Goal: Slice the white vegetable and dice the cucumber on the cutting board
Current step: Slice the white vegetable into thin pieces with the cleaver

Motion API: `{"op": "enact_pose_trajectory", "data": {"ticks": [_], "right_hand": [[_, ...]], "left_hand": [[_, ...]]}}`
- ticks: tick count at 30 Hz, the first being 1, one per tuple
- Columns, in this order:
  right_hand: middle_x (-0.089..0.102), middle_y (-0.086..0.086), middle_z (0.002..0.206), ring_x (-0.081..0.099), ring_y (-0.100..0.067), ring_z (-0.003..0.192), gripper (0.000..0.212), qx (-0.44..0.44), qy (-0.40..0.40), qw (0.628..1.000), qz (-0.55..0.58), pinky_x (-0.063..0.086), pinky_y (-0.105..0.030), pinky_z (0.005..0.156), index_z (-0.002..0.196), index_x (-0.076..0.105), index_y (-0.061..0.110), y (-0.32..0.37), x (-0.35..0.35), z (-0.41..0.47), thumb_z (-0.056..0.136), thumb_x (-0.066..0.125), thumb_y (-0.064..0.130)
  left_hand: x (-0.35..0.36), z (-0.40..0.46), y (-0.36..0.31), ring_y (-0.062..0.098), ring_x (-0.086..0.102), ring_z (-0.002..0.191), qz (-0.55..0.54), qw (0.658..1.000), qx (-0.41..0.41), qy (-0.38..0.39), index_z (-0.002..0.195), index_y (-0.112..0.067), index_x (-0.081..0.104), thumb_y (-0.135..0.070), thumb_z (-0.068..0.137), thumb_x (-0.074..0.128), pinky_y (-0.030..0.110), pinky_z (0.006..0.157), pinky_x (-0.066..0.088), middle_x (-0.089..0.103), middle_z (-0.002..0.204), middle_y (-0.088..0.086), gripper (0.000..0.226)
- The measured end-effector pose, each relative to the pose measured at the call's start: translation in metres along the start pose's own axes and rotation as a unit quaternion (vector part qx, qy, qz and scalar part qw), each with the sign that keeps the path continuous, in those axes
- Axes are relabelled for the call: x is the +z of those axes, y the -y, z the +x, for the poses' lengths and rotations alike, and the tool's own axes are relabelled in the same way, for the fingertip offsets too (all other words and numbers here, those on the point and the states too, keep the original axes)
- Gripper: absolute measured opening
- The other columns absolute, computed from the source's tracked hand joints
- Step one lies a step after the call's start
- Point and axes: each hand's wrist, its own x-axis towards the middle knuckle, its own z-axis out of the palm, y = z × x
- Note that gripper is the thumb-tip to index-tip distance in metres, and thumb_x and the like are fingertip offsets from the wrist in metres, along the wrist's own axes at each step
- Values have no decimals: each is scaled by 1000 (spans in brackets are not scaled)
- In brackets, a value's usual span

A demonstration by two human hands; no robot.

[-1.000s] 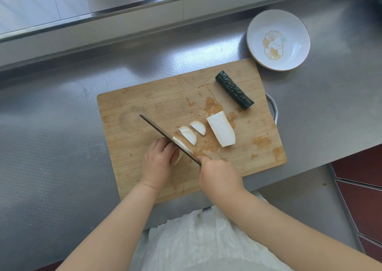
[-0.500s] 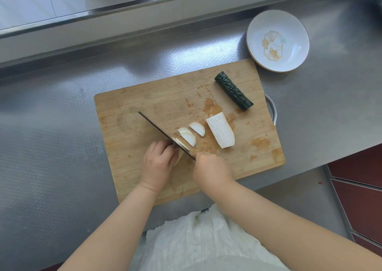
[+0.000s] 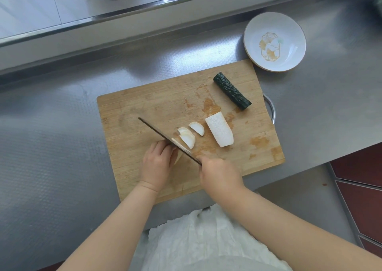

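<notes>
my left hand (image 3: 158, 163) curled over the firm, slippery white vegetable (image 3: 177, 156), fingertips tucked back; my right hand (image 3: 219, 174) gripped the knife (image 3: 165, 139) handle mid-slice.

The cutting board (image 3: 157, 109) is pale wood with a fine grain and orange-brown stains. It lies on a grey metal counter (image 3: 51, 146) with a dull shine and tiny bumps. The cucumber (image 3: 232, 91) has dark, bumpy, rough skin. The white vegetable (image 3: 220, 132) looks smooth and matt. The plate (image 3: 293, 31) is glossy white with a gold picture. The knife (image 3: 163, 137) blade is dark metal.
</notes>
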Motion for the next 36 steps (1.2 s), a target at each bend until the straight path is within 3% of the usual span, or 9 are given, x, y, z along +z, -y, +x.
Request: {"op": "enact_pose_trajectory", "data": {"ticks": [6,19,25,28,32,36], "right_hand": [[67,-3,83,62,-26,71,30,-8,7,999,-31,25,-26,47,120,53,21,4,-5,-10,92,43,13],[66,-6,85,44,-24,63,23,22,45,999,-7,21,-25,45,106,56,15,13,-10,1,89,45,5],[52,-2,74,44,-24,64,23,31,52,998,-5,30,-28,51,104,55,13,18,-2,16,86,45,2],[53,-3,78,44,-24,66,22,45,67,997,2,32,-29,53,104,55,13,17,1,21,87,44,3],[63,-5,88,55,-25,73,20,56,76,995,45,41,-30,56,105,58,15,8,4,28,92,43,14],[62,-2,79,59,-22,72,24,78,75,984,140,42,-28,55,101,61,17,-6,-4,35,96,43,31]], "left_hand": [[0,-2,-1,33,60,69,-9,1000,-8,6,80,2,68,-16,86,53,35,55,50,65,80,15,25],[3,-2,2,33,59,68,-11,1000,-13,4,78,2,68,-16,87,54,35,54,49,65,80,14,24],[7,-2,4,31,55,64,3,1000,-3,-15,75,0,67,-16,87,56,33,52,46,65,79,12,23],[9,-3,6,30,53,65,5,1000,3,-22,78,-2,68,-17,89,57,35,54,46,66,81,11,21],[9,-4,6,29,55,68,3,1000,3,-17,81,-4,70,-17,89,60,35,58,45,66,83,9,18],[4,-5,4,26,57,72,10,1000,11,-17,77,-5,69,-16,89,61,28,61,43,66,85,8,18]]}}
